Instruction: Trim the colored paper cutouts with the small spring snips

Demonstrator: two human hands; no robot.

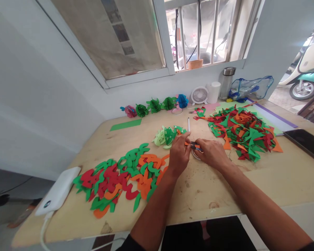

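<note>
Close together above the middle of the table are my two hands. Fingers of my left hand (180, 150) are closed on a small piece of orange paper (187, 143). My right hand (211, 150) is wrapped round what look like small dark-bladed scissors (194, 146), whose blades meet the orange paper; the handles are mostly hidden. Under the hands, part of a white ring (195, 155) shows. Beyond my left hand lie pale green and dotted green folded papers (169, 135). To its left spreads a heap of wavy cut strips (131, 170) in green, red and orange.
A pile of red, green and orange paper scraps (247, 129) lies right, beside a phone (307, 143). Along the wall stand paper pompoms (154, 105), a small fan (200, 94) and a glass bottle (227, 83). A white power bank (58, 191) sits at the left edge.
</note>
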